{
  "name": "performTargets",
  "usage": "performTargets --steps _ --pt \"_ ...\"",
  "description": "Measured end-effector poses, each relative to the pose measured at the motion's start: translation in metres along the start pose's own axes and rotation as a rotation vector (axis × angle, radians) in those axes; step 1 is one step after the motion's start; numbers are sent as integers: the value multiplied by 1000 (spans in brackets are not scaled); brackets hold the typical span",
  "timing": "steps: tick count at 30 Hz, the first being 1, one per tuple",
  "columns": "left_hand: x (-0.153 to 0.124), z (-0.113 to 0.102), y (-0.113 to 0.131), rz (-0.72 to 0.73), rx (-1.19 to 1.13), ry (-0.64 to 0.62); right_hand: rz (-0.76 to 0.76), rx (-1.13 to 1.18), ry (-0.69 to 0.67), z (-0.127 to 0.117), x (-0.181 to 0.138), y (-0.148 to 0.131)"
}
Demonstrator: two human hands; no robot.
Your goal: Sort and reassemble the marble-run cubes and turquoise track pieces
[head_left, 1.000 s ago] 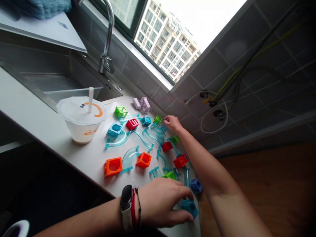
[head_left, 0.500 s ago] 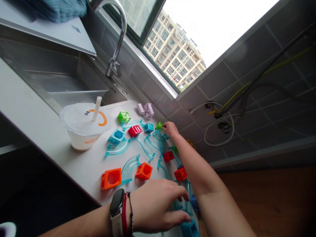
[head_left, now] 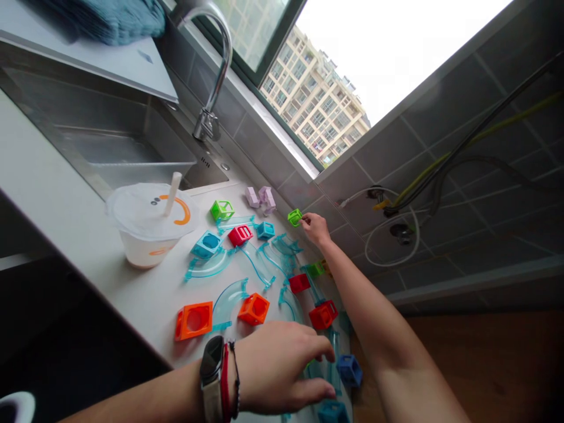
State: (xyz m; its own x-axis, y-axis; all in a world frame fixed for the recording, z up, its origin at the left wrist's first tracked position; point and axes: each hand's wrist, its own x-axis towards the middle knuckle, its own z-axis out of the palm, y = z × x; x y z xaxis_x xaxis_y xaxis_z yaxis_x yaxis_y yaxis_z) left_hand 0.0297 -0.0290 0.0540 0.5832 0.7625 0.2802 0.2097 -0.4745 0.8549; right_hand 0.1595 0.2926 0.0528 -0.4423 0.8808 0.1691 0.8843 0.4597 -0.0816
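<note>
The white bench (head_left: 66, 235) holds many clear blue plastic track curves (head_left: 229, 296) and bright little cubes. The left hand (head_left: 282, 367) rests open near the bench's near edge, just over them. The right hand (head_left: 316, 226) pinches a small green plastic cube (head_left: 294, 217) in its fingers, lifted by the far grey tile wall (head_left: 440, 147). A white lidded cup (head_left: 147, 223) stands to the left.

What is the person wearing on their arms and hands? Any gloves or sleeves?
No gloves and no sleeves show: both forearms are bare. The left hand has a wrist full of things: a dark rectangular smartwatch on a pale strap, then a red cord bracelet and a thin dark beaded bracelet beside it. The right hand and its wrist wear nothing, and no rings show.
</note>
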Motion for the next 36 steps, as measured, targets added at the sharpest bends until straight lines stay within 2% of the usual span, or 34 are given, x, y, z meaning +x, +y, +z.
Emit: performTargets --steps 4,9,13,15,18,21,25,28,32,36 --pt "2 6 -3 -2 42 -5 -87 184 39 -21 -2 -30" --pt "2 16 -8 -8 64 -67 -171 483 -88 -30 -12 -94" --pt "3 26 -13 44 64 -96 -179 664 -197 -22 -11 -154" --pt "3 30 -15 64 66 -104 -134 714 -271 -13 -6 -182" --pt "1 35 -20 97 52 -98 -59 702 -332 1 4 -217" --pt "0 39 -25 123 39 -67 -93 629 -329 14 11 -243" --pt "-1 40 -28 91 83 -74 -205 378 -295 31 9 -266" --pt "-3 34 -25 47 81 -114 -199 255 -314 44 6 -275" --pt "-6 23 -19 35 27 -141 -207 200 -317 58 8 -276" --pt "-7 21 -17 24 23 -135 -205 193 -301 65 10 -273"
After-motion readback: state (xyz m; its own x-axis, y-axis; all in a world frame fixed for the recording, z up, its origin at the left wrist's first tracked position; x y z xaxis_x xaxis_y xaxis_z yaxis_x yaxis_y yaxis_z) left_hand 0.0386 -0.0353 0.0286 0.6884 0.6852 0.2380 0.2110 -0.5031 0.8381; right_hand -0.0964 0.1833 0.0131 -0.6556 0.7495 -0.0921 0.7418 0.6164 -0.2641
